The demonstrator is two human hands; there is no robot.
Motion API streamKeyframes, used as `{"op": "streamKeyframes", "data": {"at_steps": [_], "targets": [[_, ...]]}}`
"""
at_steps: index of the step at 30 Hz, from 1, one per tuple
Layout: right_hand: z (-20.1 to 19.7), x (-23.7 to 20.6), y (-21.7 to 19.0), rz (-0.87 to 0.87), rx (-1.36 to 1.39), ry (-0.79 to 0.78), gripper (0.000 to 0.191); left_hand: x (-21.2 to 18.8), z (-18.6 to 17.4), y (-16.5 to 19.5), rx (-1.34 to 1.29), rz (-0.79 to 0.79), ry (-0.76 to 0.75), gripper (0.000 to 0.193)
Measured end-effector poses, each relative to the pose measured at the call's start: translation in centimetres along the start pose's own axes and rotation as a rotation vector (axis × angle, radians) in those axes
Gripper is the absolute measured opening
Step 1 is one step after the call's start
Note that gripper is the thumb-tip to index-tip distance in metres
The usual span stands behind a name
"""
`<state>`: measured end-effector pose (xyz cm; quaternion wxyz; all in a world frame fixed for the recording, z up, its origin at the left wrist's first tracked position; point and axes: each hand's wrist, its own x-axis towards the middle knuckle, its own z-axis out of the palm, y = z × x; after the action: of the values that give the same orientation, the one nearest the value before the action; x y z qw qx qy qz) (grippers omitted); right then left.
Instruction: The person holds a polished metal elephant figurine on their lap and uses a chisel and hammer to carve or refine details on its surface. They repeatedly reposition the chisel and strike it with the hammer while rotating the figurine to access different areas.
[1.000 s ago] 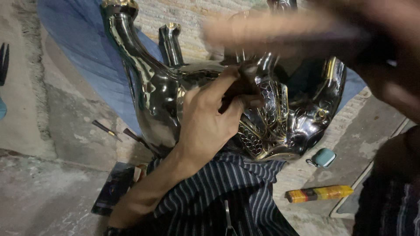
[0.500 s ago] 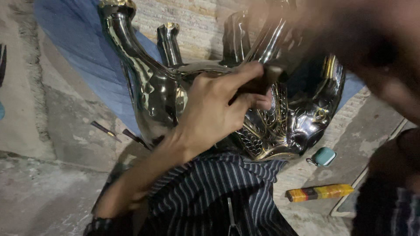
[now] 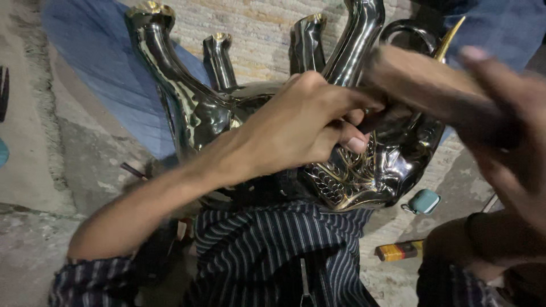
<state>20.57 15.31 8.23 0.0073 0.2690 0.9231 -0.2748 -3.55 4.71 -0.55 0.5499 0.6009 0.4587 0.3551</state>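
Observation:
A shiny polished metal animal figure (image 3: 193,113) lies upside down across my lap, its legs pointing up and away from me. My left hand (image 3: 307,125) presses on its belly, fingers curled around the dark tip of a long brown tool (image 3: 421,85). My right hand (image 3: 506,131), blurred at the right edge, grips the tool's other end. The tool slants over the figure's engraved head (image 3: 352,182). A dark striped cloth (image 3: 273,250) covers my lap under the figure.
A small teal case (image 3: 424,200) and a yellow and red stick (image 3: 401,250) lie on the grey stone floor (image 3: 34,250) at the right. Blue cloth (image 3: 102,68) and a woven mat (image 3: 256,23) lie beyond the figure.
The view has closed in on the figure. My left hand slid right along the belly toward the head, and the blurred tool swung from above the hand to the right side.

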Motion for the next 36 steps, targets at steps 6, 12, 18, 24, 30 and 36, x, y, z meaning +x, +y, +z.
{"op": "streamKeyframes", "data": {"at_steps": [6, 12, 18, 24, 30, 36], "targets": [[2.4, -3.2, -1.1, 0.103, 0.094, 0.215, 0.051, 1.4, -0.6, -0.4, 0.021, 0.084, -0.062, 0.04], [5.7, -6.6, -0.9, 0.326, 0.419, 0.392, 0.041, 2.8, -0.9, 0.3, 0.035, 0.165, -0.175, 0.046], [8.8, -7.6, -3.4, 0.453, 0.544, 0.68, 0.05, 3.7, -1.3, 0.5, -0.049, 0.082, -0.395, 0.036], [11.0, -7.8, -5.8, 0.588, 0.656, 0.941, 0.06, 5.0, -1.1, 0.6, 0.049, 0.222, -0.431, 0.047], [11.6, -7.5, -7.7, 0.679, 0.661, 1.069, 0.07, 5.8, -1.3, 1.6, 0.139, 0.274, -0.554, 0.048], [12.8, -7.9, -8.7, 0.766, 0.599, 1.133, 0.08, 6.5, -1.8, 2.4, 0.175, 0.211, -0.716, 0.051]]}}
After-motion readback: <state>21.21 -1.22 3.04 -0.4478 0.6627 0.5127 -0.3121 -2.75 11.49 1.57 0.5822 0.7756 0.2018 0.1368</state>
